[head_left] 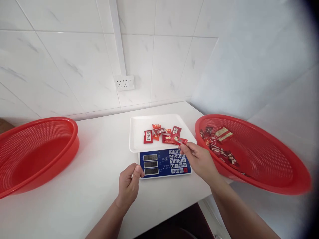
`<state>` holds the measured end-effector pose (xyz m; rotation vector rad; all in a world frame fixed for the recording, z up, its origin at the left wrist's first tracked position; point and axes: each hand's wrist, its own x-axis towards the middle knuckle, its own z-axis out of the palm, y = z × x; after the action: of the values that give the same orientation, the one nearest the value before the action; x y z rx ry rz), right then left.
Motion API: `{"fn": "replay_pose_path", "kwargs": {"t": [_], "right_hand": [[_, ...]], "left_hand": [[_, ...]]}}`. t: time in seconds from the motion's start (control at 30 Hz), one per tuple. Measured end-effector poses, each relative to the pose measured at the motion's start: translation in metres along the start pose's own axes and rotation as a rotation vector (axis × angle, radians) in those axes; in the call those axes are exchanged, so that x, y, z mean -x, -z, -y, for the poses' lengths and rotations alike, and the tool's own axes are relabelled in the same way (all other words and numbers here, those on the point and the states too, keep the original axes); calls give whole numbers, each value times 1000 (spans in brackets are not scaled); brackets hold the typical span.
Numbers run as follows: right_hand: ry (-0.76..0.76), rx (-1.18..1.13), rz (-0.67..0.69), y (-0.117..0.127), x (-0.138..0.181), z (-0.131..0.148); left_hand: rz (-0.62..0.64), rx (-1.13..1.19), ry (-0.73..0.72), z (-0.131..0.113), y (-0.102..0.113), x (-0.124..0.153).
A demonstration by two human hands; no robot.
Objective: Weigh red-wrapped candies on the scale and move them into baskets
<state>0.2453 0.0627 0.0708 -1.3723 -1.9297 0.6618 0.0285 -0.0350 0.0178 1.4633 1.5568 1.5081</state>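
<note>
Red foil shows between the thumb and fingertips of the right hand (199,161), which pinches one small candy packet (181,140) by its near end. The packet hangs just over the near right edge of the white weighing tray (139,129), above the keypad (177,161). Just beyond the pinch, on the tray, lies a loose cluster of similar red packets (159,133), some touching, one lying apart at the far left of the group. Under the pinching fingers sits the blue-faced electronic scale (164,158), its three small displays (150,164) stacked left of the keypad, the digits too small to read. Right of the wrist, a red mesh basket (274,159) holds more wrapped sweets (219,146) heaped along its near-left wall. The left hand (129,184) rests on the white table (99,159), fingers curled loosely inward and thumb tip at the scale's front left corner; whether anything lies inside the curl cannot be told. Well off to its left stands a second red mesh basket (37,149). Behind everything, a white socket (124,83) sits on the tiled wall (74,59).
</note>
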Motion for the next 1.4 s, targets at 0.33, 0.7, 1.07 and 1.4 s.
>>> {"fn": "replay_pose_path", "kwargs": {"t": [0.33,0.7,1.07,1.4], "right_hand": [[-35,-43,139,0,6,-11],[-29,-49,63,6,21,-32],[107,358,64,-3,-37,-14],[197,172,171,-10,-33,-2]], "left_hand": [[-5,-23,5,1,0,-1],[-10,-14,15,3,-1,-2],[-22,-34,-16,2,1,-3],[-26,-44,-24,0,1,-3]]}}
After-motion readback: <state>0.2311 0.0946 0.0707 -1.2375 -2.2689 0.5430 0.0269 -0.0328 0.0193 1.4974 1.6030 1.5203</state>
